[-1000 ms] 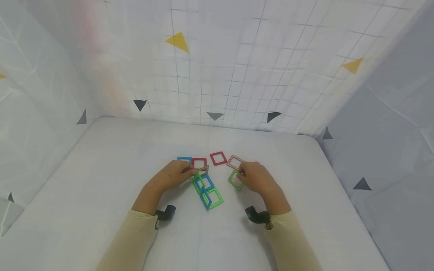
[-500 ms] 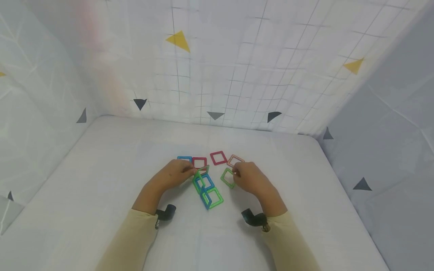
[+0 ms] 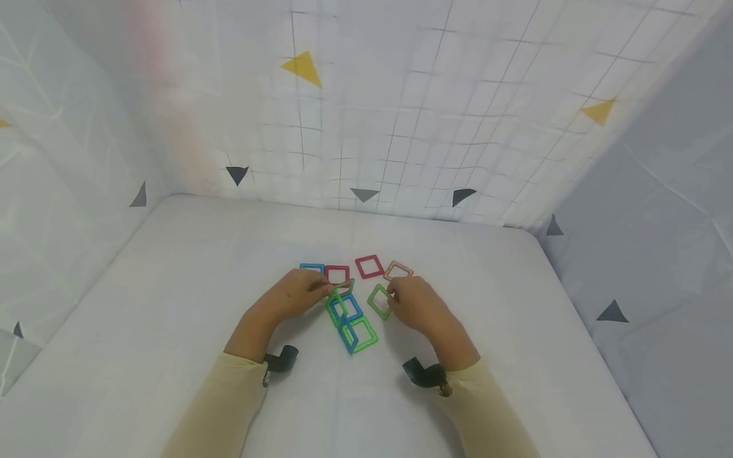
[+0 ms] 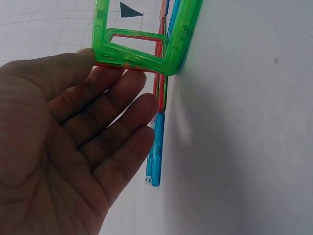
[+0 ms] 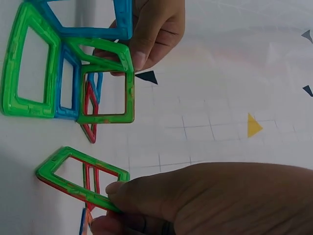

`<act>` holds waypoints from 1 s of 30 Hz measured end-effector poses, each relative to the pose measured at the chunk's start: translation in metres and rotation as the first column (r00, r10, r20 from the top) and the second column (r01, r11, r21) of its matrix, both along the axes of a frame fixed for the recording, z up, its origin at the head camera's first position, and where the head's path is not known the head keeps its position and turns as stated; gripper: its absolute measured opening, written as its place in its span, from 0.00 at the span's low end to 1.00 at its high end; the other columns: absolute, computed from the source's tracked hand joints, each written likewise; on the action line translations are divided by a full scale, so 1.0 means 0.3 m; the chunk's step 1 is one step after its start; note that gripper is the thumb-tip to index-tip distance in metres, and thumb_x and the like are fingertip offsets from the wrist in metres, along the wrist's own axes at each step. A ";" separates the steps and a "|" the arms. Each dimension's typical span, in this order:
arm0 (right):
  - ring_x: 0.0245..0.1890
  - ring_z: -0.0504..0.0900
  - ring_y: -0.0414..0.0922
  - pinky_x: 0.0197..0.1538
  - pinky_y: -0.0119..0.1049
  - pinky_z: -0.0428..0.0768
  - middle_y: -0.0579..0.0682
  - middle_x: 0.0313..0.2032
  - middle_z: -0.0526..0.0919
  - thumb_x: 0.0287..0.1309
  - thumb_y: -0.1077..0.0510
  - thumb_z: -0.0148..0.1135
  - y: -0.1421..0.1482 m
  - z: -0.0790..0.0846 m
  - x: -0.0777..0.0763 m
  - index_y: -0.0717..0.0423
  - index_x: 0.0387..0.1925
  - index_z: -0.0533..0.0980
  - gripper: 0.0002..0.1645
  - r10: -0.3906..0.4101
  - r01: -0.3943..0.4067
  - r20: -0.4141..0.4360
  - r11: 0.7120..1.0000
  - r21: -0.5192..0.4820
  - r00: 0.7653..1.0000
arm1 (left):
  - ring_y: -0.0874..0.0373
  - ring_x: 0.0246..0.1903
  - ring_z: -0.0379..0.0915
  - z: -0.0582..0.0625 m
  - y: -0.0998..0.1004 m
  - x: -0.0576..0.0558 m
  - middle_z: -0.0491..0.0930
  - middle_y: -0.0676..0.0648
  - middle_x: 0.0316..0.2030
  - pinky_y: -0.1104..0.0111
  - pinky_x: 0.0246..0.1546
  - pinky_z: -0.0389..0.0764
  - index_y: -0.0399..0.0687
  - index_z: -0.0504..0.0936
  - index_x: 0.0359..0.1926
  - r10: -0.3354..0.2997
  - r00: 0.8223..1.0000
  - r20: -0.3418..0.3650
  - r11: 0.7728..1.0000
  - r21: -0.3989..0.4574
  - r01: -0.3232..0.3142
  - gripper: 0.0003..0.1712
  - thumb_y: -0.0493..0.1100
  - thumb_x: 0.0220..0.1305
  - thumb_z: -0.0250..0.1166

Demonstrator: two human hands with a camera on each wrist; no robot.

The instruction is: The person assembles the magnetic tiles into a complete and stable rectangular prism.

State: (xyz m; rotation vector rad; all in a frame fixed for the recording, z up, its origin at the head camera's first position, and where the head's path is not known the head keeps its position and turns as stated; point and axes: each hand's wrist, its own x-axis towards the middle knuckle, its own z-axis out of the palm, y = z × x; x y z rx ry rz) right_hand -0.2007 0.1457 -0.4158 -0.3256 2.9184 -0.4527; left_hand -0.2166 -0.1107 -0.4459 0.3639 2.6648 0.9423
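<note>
My left hand [image 3: 294,294] pinches a raised green magnetic tile [image 4: 183,39] between thumb and fingers, at the far end of a small joined structure. In that structure a green tile [image 3: 373,337] and a blue tile [image 3: 357,303] lie flat, and another blue tile [image 3: 348,337] stands upright on its left side. With thumb and fingertips, my right hand [image 3: 420,306] grips a separate green square tile [image 5: 73,187]. This tile is tilted, apart from the structure and to its right. Its lower contact with the table cannot be made out.
Behind the structure lie a red tile [image 3: 337,267] and a blue tile [image 3: 312,265], partly hidden by my left hand. Another red tile [image 3: 369,276] and an orange tile [image 3: 389,267] lie beyond my right hand. White sheeting [image 3: 366,127] encloses the table [image 3: 275,235].
My right hand has moved left and slightly toward me, bringing its green tile closer to the structure. My left hand has stayed nearly still on the raised tile.
</note>
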 end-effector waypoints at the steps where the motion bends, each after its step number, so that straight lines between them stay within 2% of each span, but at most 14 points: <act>1: 0.31 0.77 0.44 0.37 0.35 0.80 0.46 0.33 0.82 0.62 0.57 0.67 -0.003 0.000 0.002 0.54 0.46 0.82 0.11 0.001 -0.001 -0.003 1.000 0.006 1.000 | 0.56 0.39 0.73 -0.001 0.000 -0.001 0.82 0.51 0.34 0.66 0.39 0.79 0.54 0.85 0.44 0.000 1.000 -0.001 1.000 0.000 0.000 0.12 0.54 0.70 0.62; 11: 0.32 0.78 0.43 0.39 0.35 0.81 0.47 0.35 0.84 0.63 0.56 0.67 -0.030 0.001 0.012 0.54 0.49 0.82 0.14 0.014 -0.014 -0.010 1.000 -0.024 1.000 | 0.57 0.40 0.74 -0.008 0.010 -0.003 0.83 0.54 0.36 0.64 0.45 0.82 0.54 0.86 0.47 0.019 1.000 -0.008 1.000 -0.002 -0.019 0.13 0.54 0.69 0.63; 18: 0.30 0.77 0.43 0.37 0.34 0.80 0.47 0.33 0.83 0.62 0.57 0.67 -0.046 -0.006 0.020 0.55 0.47 0.82 0.13 0.043 -0.046 -0.043 0.997 -0.067 0.998 | 0.56 0.37 0.73 -0.005 0.015 0.000 0.82 0.52 0.33 0.66 0.36 0.79 0.54 0.86 0.43 0.016 1.000 0.004 1.000 0.005 -0.016 0.11 0.53 0.69 0.64; 30: 0.30 0.77 0.41 0.38 0.33 0.80 0.45 0.33 0.83 0.63 0.54 0.67 -0.083 -0.023 0.035 0.53 0.49 0.82 0.15 0.037 -0.044 -0.079 0.995 -0.091 0.996 | 0.56 0.35 0.73 -0.011 0.012 -0.001 0.82 0.50 0.30 0.67 0.32 0.77 0.55 0.86 0.41 0.012 1.000 0.013 1.000 0.028 -0.013 0.09 0.52 0.69 0.64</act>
